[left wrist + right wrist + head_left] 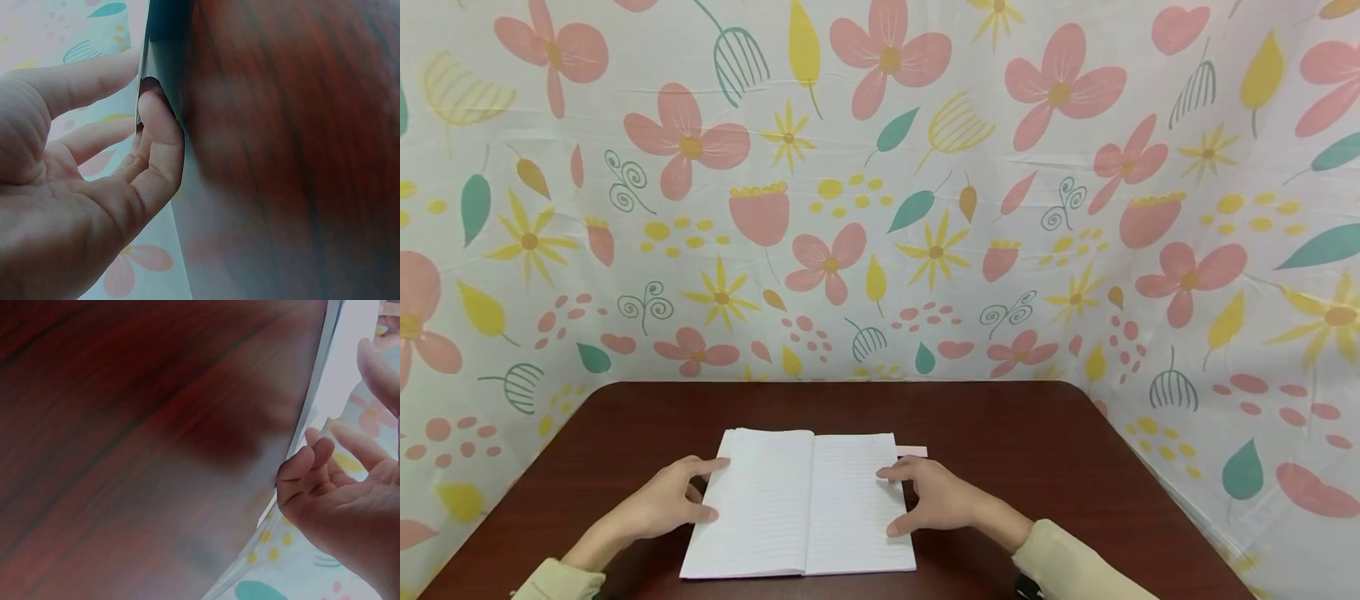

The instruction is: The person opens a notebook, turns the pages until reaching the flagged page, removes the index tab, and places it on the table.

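An open notebook (767,508) with blank ruled pages lies on the dark wooden table, its spine running up the middle. My left hand (662,498) holds its left edge, thumb and index finger on the page. In the left wrist view, other fingers of the left hand (106,169) curl under the edge, against the cover (167,25). At the right edge, my right hand (943,496) reaches over the page with thumb and index finger spread apart. The right wrist view shows the right hand's (340,487) other fingers loosely bent beside the notebook's edge (350,350).
A pale pink strip (912,451) sticks out past the notebook's upper right edge. The brown table (1000,417) extends around the notebook. Behind and beside it hangs a floral-patterned white cloth (880,208). Both forearms wear light sleeves (1075,558).
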The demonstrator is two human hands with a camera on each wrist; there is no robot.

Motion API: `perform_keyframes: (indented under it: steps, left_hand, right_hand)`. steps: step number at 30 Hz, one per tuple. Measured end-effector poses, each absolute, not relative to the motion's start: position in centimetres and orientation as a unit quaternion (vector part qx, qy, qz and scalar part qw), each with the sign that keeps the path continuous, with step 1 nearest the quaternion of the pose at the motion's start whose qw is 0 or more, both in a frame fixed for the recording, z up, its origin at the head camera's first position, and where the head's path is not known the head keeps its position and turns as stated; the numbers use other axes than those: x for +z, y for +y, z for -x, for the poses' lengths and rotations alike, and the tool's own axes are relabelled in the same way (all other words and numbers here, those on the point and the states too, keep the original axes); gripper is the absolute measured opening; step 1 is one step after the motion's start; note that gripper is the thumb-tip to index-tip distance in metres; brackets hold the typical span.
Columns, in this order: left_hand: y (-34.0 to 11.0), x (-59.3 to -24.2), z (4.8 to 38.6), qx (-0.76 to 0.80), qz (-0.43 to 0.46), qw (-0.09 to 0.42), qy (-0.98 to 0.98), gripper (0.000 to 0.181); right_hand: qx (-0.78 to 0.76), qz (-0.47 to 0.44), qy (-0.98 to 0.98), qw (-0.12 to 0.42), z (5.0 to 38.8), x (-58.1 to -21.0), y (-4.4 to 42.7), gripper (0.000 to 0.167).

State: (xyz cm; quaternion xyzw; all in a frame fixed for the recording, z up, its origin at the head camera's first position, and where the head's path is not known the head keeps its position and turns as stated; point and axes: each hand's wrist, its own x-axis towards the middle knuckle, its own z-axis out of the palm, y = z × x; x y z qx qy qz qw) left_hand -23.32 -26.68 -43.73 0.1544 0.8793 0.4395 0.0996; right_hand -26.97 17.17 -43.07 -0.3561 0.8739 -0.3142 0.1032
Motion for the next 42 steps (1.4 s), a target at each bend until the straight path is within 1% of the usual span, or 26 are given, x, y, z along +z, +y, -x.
perform_keyframes:
  steps: [4, 7, 15, 25, 36, 42]
  left_hand:
    - [-26.8, -43.9, 23.4, 0.437, -0.153, 0.101, 0.881, 0.077]
    - [-26.8, -44.0, 23.3, 0.436, -0.152, 0.102, 0.881, 0.077]
    - [-26.8, -43.7, 23.4, 0.438, -0.156, 0.102, 0.879, 0.078]
    - [-26.8, -43.5, 23.4, 0.437, -0.157, 0.103, 0.879, 0.076]
    - [-26.6, -43.4, 23.4, 0.438, -0.143, 0.102, 0.882, 0.076]
    - [-26.7, -43.4, 23.4, 0.437, -0.147, 0.105, 0.881, 0.076]
  right_hand:
    - [-0.3, 0.332, 0.885, 0.131, 26.9, -43.0, 18.0, 0.081]
    - [-0.295, 0.33, 0.886, 0.136, 26.9, -43.1, 18.4, 0.084]
    - [-0.289, 0.329, 0.89, 0.127, 26.7, -43.1, 18.9, 0.09]
    - [-0.285, 0.329, 0.891, 0.128, 27.0, -43.5, 18.9, 0.098]
    - [-0.266, 0.318, 0.9, 0.133, 27.1, -43.8, 18.6, 0.103]
    - [-0.254, 0.319, 0.904, 0.129, 27.2, -43.8, 18.5, 0.102]
